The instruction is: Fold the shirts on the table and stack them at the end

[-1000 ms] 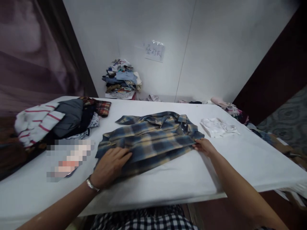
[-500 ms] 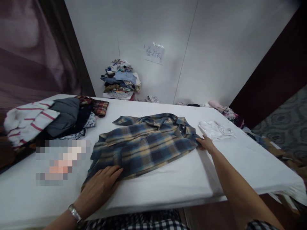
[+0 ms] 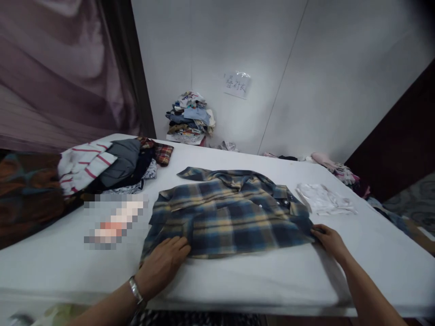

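head view, looking down over a white cloth-covered table (image 3: pixel 238 290): a blue and yellow plaid flannel shirt (image 3: pixel 227 217) lies flat near the middle, its lower hem toward the near edge and its collar toward the right. the left hand (image 3: pixel 163 267) rests palm down, fingers spread, on the shirt's near left corner; a metal watch band circles that wrist. the right hand (image 3: pixel 329 240) lies at the shirt's right end, fingers curled at the fabric edge; whether it pinches the cloth or only presses it i cannot tell. the hands are well apart, one at each end of the garment.

to smooth it well, it seems best to keep both ends taut and level along the near edge so the plaid lies without ridges.

a crumpled white garment (image 3: pixel 324 199) sits just beyond, toward the right edge. a heap of striped, grey and tartan clothes (image 3: pixel 108 165) fills the far left corner, and a stack of folded clothes (image 3: pixel 190 117) stands by the wall.
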A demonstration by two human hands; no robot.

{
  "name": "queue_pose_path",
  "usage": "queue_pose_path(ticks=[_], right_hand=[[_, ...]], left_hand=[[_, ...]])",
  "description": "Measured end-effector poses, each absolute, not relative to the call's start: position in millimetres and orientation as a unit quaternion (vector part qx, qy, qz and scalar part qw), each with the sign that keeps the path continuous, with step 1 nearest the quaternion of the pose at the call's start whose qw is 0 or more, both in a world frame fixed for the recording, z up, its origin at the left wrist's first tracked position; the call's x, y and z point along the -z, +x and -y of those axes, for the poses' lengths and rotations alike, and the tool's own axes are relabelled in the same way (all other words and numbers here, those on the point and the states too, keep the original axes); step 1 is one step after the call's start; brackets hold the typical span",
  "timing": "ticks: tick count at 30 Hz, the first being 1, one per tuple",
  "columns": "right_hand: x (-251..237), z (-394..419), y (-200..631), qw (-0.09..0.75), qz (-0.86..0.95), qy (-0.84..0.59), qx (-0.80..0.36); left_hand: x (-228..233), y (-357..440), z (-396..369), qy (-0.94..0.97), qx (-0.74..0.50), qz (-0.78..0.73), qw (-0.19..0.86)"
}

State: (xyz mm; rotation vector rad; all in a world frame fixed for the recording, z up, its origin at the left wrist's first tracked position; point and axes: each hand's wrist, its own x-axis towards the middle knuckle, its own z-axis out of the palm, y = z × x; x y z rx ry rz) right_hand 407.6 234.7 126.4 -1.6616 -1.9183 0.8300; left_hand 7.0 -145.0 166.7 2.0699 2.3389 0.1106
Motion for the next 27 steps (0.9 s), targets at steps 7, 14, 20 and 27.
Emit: queue_pose_path(ticks=[7,14,20,27], right_hand=[[-161.0,-255.6,352.7,0.277,0.818,-0.488,-0.126],[-193.2,-258.1,170.0,0.23,0.884,-0.328,-0.24],[-193.5,-253.9,18.9,0.119,0.94,-0.235,-0.217],[-168.4,-233.6,-81.6,0.051,0.933,-0.246,-0.258]], left_hand=[[-180.9,-27.9,136.1,0.605,-0.146,-0.782,0.021],[-190.5,-86.9,87.5,0.538,-0.071,-0.838,-0.05],[-170.2,-105.2,65.1,0.535,-0.014,-0.843,-0.052],[-169.6,-110.5,59.6,0.558,0.001,-0.829,-0.04]])
